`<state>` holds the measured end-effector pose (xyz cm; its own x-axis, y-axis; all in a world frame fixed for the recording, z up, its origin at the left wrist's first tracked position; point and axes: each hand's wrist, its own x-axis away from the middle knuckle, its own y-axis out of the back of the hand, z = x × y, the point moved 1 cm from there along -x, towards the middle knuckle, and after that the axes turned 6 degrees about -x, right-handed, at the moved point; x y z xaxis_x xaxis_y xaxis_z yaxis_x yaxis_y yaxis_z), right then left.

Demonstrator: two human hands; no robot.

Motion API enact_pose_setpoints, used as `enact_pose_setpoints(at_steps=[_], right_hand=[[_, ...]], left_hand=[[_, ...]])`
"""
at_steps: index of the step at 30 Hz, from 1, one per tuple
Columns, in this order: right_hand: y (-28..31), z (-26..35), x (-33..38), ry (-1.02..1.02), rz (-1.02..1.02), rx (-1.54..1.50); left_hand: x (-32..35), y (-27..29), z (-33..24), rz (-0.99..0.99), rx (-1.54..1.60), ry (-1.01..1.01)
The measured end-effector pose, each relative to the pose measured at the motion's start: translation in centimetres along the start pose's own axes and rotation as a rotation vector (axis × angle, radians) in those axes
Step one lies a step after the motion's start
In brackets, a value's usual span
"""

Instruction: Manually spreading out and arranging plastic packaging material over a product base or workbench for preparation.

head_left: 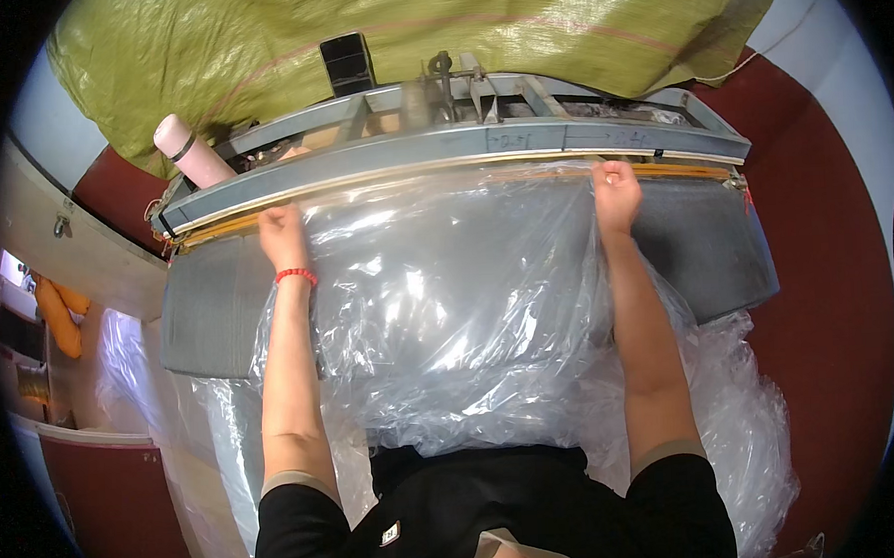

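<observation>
A large clear plastic sheet point(437, 269) is spread over the dark grey padded surface point(700, 243) in front of me and hangs down toward my body. Its far edge lies along an orange-brown strip point(677, 170) below a long metal bar. My left hand point(283, 236), with a red bead bracelet at the wrist, is closed on the sheet's far left corner. Closed as well, my right hand point(617, 197) grips the far right corner. Between them the film looks fairly taut near the bar and wrinkled lower down.
Behind the strip runs a grey metal frame point(441, 145) with a hinge-like fitting at its middle. A pink bottle point(192, 153) leans on its left, and a black phone point(347, 64) stands behind it. A yellow-green tarp point(556, 30) covers the back. More crumpled film point(738, 436) hangs at the lower right.
</observation>
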<state>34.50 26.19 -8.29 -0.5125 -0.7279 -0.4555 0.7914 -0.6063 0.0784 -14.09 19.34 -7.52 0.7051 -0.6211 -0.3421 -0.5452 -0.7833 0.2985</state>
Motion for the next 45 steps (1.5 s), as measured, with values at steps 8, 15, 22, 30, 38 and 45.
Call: enact_pose_setpoints(at_steps=[8,15,22,30,38,45], right_hand=[[-0.6,0.8,0.3,-0.023,-0.001,-0.093],[0.6,1.7,0.1,-0.149,0.035,-0.297],[0.3,2.3,0.5,-0.153,0.027,-0.318],[0.8,9.0,4.5,0.144,0.196,-0.316],[4.2,8.7,2.7,0.178,0.053,-0.399],[0.3,3.4,1.1,-0.034,0.106,-0.343]], left_hand=[[-1.7,0.2,2.9,-0.091,0.180,-0.032],[-1.5,0.2,2.3,-0.092,0.243,0.147],[-0.7,0.5,1.0,-0.138,0.205,0.096],[-0.8,1.1,1.8,-0.095,0.141,-0.045],[3.8,2.7,-5.0,0.232,0.507,-0.087],[2.1,2.6,-2.1,0.126,0.525,0.023]])
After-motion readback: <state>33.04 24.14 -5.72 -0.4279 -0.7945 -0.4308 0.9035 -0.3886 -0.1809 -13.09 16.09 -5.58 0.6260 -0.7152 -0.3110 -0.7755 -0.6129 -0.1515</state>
